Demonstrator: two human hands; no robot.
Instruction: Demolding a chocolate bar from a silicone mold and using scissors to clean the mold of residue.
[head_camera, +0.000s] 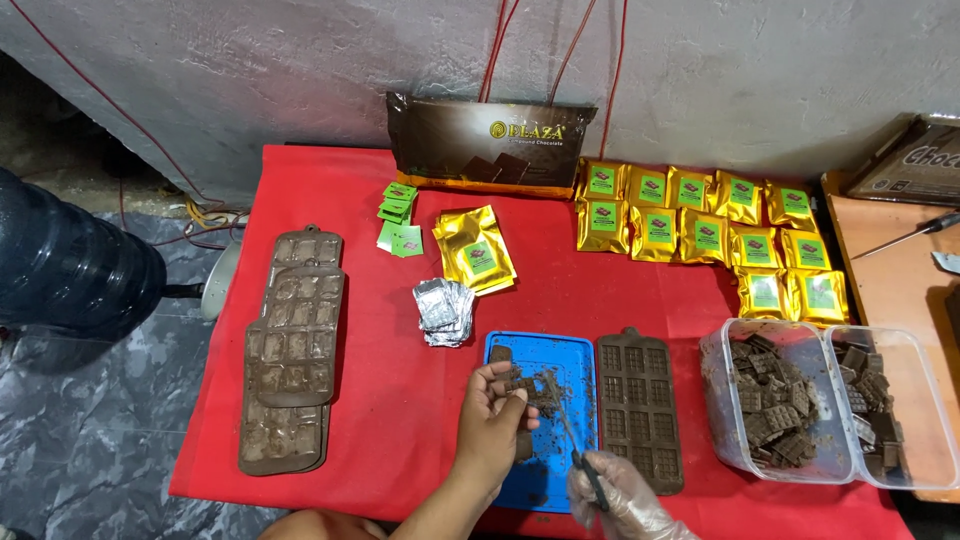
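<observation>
Left hand (497, 415) gripping chocolate bar (519, 385), gloved right hand (612, 497) gripping knife (570, 430) against it

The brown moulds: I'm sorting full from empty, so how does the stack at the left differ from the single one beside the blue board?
The stack of moulds lies apart at the left of the red cloth, several overlapping; the single mould lies alone, touching the blue board. The stack's cavities look filled level with chocolate; the single mould's cavities look hollow and empty. Both are brown, rectangular grids with a small top tab.
</observation>
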